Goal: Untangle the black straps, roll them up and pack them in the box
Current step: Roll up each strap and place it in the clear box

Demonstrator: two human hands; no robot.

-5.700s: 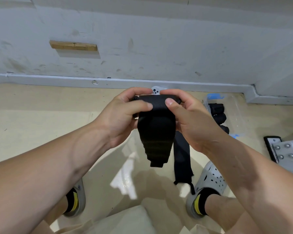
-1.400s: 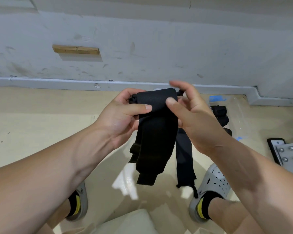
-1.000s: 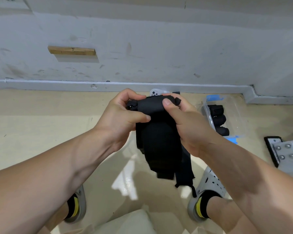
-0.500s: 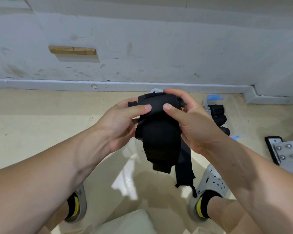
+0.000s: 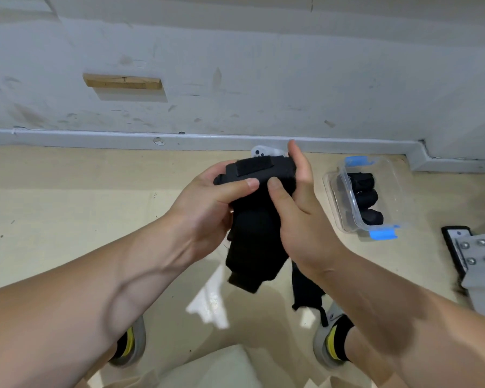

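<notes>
A wide black strap (image 5: 256,233) is held in front of me, its top wound into a roll with a velcro patch showing and its loose tail hanging down. My left hand (image 5: 207,205) grips the roll's left end, thumb across the front. My right hand (image 5: 297,208) holds the right end, thumb on the front and fingers raised behind. A second black strap (image 5: 305,289) dangles behind my right wrist. On the floor to the right sits a clear plastic box (image 5: 392,197) with blue latches, holding three rolled black straps (image 5: 364,197).
A white phone (image 5: 263,151) lies on the floor near the wall, behind the roll. A grey metal bracket with bolts (image 5: 476,256) lies at the far right. My feet in grey clogs (image 5: 329,337) stand below on the beige floor.
The hanging tail has grown shorter as more strap is wound onto the roll. The velcro patch now faces up, and my right fingers have lifted behind the roll.
</notes>
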